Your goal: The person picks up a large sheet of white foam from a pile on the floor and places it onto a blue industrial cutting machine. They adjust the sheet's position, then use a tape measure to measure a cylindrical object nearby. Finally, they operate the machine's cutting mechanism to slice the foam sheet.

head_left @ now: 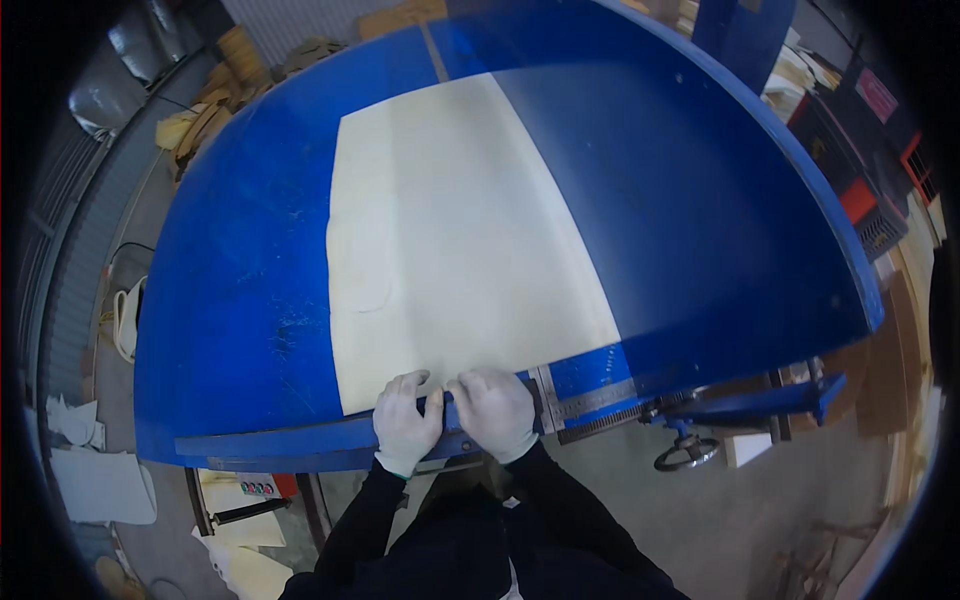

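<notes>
A large cream sheet [465,220] lies flat on the blue machine table [235,330], its near edge close to me. Both my hands wear white gloves and meet at the table's front edge. My left hand [408,425] has its fingers curled at the sheet's near edge, thumb toward the right hand. Beside it, my right hand [495,412] is closed, knuckles up, over the same edge. A small dark part shows between the two thumbs. What lies under the fingers is hidden by the gloves. Just right of my right hand is a metal scale [595,402] along the edge.
A handwheel [686,454] and a blue lever arm [755,402] stick out at the front right. A control box with buttons [262,488] hangs below the front left. Cream offcuts [105,485] lie on the floor at left. A dark machine [850,150] stands at the right.
</notes>
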Available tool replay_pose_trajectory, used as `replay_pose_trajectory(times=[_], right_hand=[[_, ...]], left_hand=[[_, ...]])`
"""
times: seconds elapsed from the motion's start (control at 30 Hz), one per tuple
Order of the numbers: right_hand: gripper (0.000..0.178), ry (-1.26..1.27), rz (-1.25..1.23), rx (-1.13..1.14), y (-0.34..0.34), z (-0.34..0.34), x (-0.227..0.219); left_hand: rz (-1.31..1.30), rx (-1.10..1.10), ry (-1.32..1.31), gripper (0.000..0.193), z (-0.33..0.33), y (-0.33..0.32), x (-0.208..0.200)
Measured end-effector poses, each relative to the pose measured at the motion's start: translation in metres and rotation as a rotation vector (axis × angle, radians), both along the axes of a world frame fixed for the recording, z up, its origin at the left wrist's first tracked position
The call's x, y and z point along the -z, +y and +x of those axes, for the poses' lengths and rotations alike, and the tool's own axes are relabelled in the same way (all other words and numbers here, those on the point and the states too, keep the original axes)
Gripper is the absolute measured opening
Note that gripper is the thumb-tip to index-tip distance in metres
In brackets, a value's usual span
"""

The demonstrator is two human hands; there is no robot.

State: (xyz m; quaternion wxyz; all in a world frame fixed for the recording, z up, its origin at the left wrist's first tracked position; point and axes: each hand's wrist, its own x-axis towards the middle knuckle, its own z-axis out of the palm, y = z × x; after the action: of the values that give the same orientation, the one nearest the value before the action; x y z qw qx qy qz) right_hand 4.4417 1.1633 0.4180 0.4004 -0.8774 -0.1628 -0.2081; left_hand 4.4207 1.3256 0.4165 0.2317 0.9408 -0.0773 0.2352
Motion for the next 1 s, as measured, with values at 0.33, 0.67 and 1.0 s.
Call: replay_pose_trajectory(times=[0.33, 0.67, 1.0], right_hand=[[0.015, -0.105, -0.083, 0.040, 0.003, 0.003, 0.006], [0.023, -0.054, -0.107, 0.049, 0.004, 0.009, -0.002], [0.023, -0.014, -0.118, 0.009, 0.007, 0.019, -0.002]], left_hand=[[-0.139, 0.127, 0.273, 0.038, 0.123, 0.046, 0.019], [0.146, -0.205, 0.848, 0.080, 0.236, 0.011, 0.069], [0.210, -0.220, 0.849, 0.082, 0.239, 0.009, 0.078]])
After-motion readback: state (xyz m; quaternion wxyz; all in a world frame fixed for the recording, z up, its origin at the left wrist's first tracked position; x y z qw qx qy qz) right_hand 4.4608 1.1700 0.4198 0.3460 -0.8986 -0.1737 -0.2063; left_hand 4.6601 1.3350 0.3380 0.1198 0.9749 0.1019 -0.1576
